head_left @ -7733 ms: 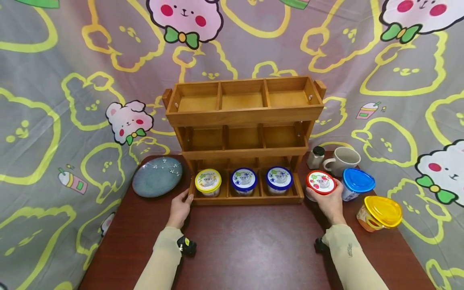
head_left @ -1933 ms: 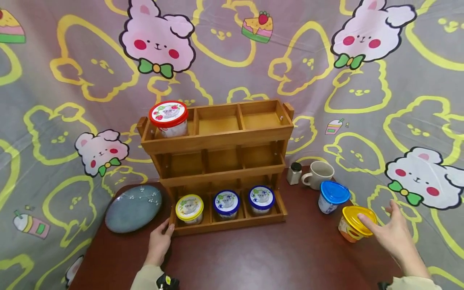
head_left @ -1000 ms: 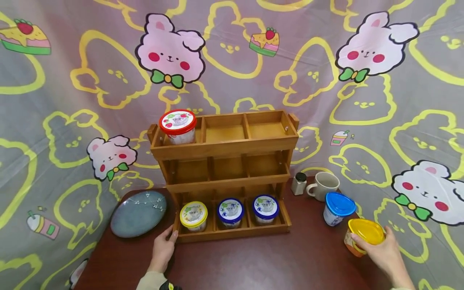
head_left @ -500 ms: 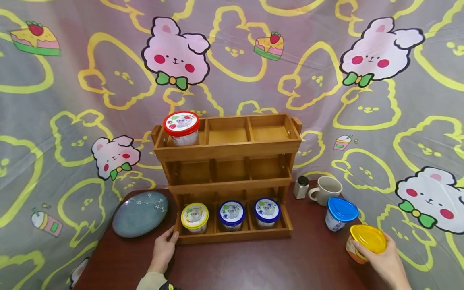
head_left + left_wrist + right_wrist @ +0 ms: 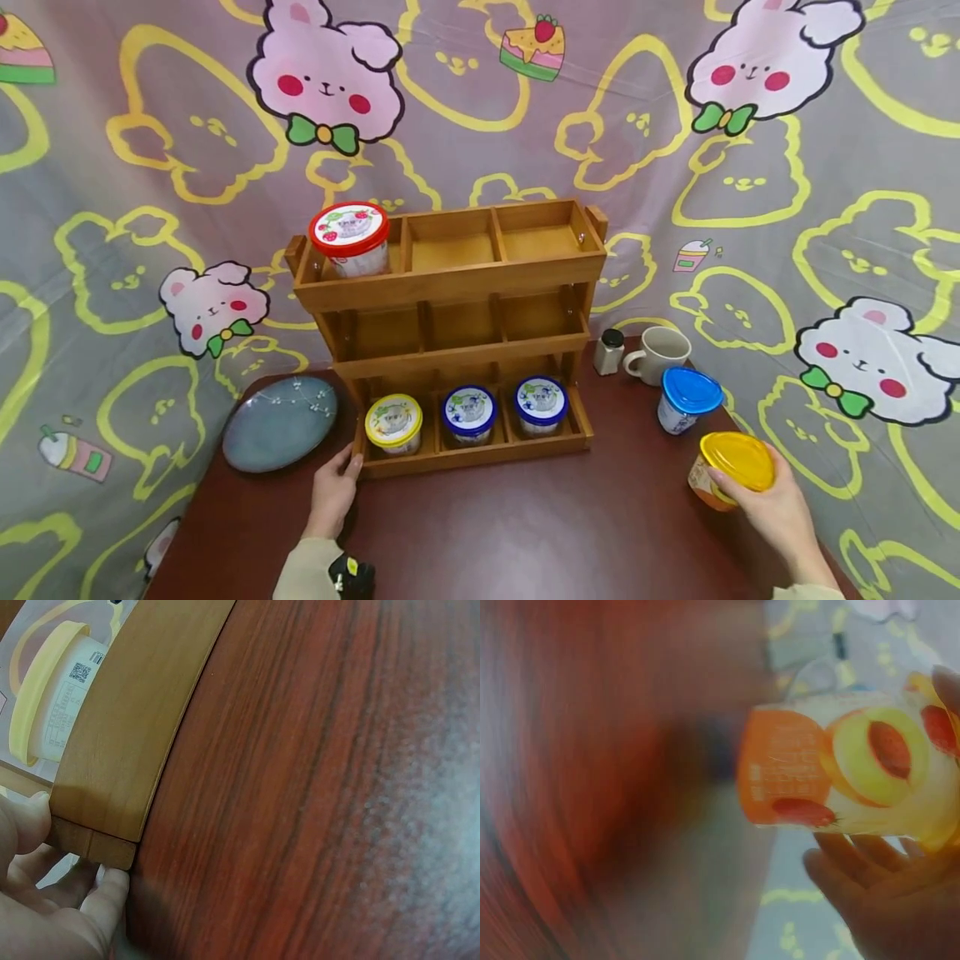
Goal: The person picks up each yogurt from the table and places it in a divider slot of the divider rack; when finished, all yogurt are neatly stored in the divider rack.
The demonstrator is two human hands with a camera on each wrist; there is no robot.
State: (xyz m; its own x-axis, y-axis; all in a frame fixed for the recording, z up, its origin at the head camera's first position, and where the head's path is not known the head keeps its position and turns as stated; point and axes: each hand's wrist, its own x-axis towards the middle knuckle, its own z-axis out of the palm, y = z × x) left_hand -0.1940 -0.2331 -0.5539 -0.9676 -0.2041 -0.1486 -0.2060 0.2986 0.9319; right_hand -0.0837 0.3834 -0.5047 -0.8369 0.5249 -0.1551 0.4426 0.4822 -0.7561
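Observation:
In the head view my right hand (image 5: 780, 508) grips a yellow-lidded plastic cup (image 5: 738, 460) from its right side, thumb at the near side of the lid. The right wrist view shows the cup's side (image 5: 817, 765) tipped sideways, orange and white with printed fruit. My left hand (image 5: 332, 496) holds the lower left front corner of a three-tier wooden shelf (image 5: 450, 283). In the left wrist view the thumb (image 5: 31, 821) lies on one side of that corner, the fingers on another. A red-lidded tub (image 5: 350, 237) sits in the top left compartment. The bottom tier bears a yellow-lidded tub (image 5: 393, 422) and two blue-lidded tubs (image 5: 469, 412).
A blue-lidded cup (image 5: 688, 400) stands just behind the held cup. Farther back are a beige mug (image 5: 662, 354) and a small black-capped jar (image 5: 609, 352). A grey-blue plate (image 5: 279, 425) lies left of the shelf on the dark red-brown table (image 5: 480, 533).
The red-lidded tub went from the right hand to the top left compartment. The right hand then reached the yellow-lidded cup, took hold of it and shifted it slightly nearer. The left hand stays at the shelf.

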